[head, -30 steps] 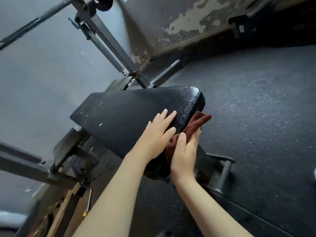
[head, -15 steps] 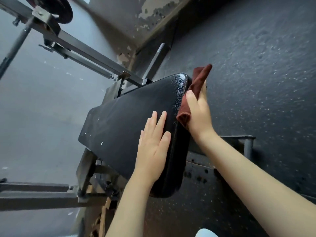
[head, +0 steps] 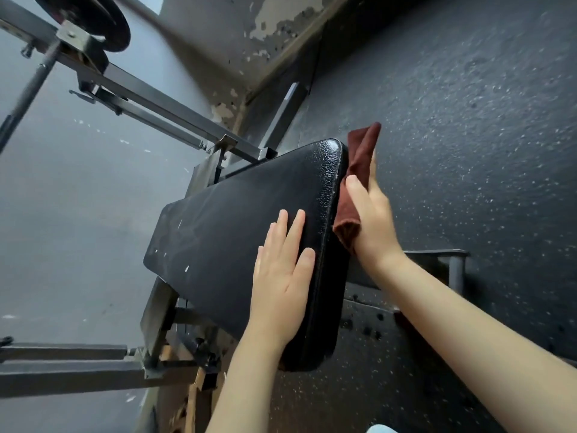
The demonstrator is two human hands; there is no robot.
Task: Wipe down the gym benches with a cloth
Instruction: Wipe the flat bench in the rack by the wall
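Observation:
A black padded bench [head: 237,226] with a pebbled vinyl top lies across the middle of the view, speckled with small white marks. My left hand [head: 281,276] rests flat on its top near the right edge, fingers straight. My right hand [head: 371,220] holds a dark red cloth [head: 359,160] against the bench's right side edge, thumb over the cloth, fingers behind it. The cloth's top end sticks up past the bench's upper corner.
A grey steel rack frame [head: 150,98] with a barbell [head: 28,92] and a weight plate [head: 93,23] stands at the upper left. Steel legs and a foot bar [head: 452,270] sit under the bench. Black speckled rubber flooring [head: 468,120] fills the right; a peeling wall lies beyond.
My right hand has slid the cloth up along the bench's side edge toward the far corner. My left hand stayed flat on the top. The view tilted and shifted.

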